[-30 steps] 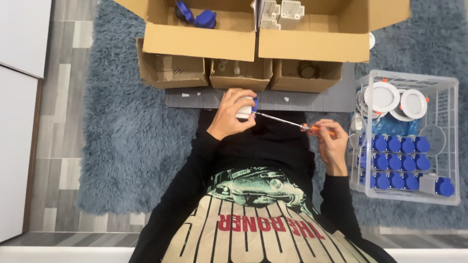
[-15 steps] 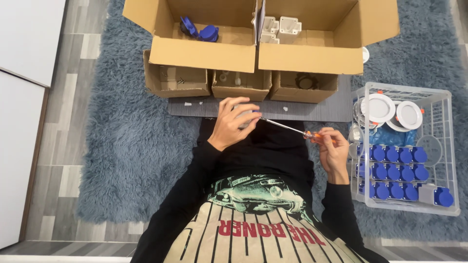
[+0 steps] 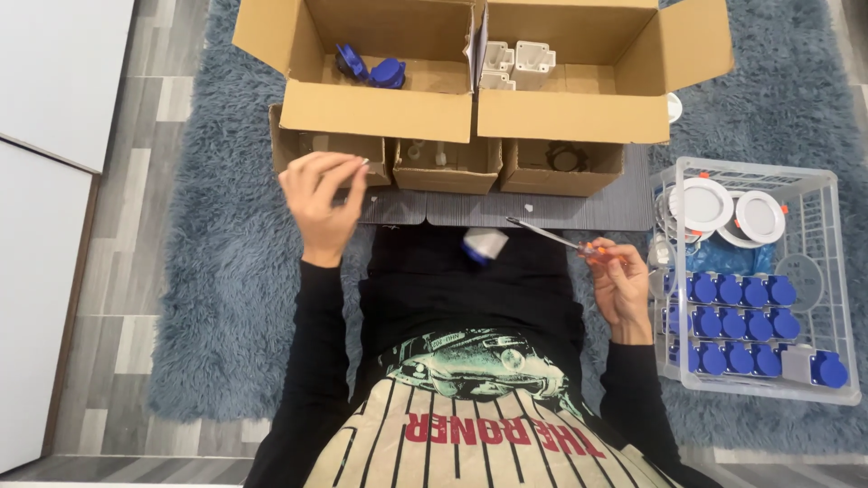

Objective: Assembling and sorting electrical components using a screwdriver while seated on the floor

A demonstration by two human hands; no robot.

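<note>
Screwdriver [image 3: 565, 242], slim with an orange handle, is clamped in the fingers of the right hand [image 3: 622, 287], tip pointing toward a small white-and-blue socket part [image 3: 482, 245] lying on the lap. The left hand [image 3: 321, 201] is raised near the small cardboard boxes [image 3: 333, 155], fingers pinched together, perhaps on a tiny screw. This looks like a fastening step; seating that piece would call for steady alignment.

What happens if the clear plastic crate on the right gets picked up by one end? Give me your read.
The clear crate would probably feel light and flex a bit, with its thin slotted walls. Tilted, the loosely packed blue parts and white round fittings would likely slide. On the shaggy rug it should drag rather than glide.
</note>
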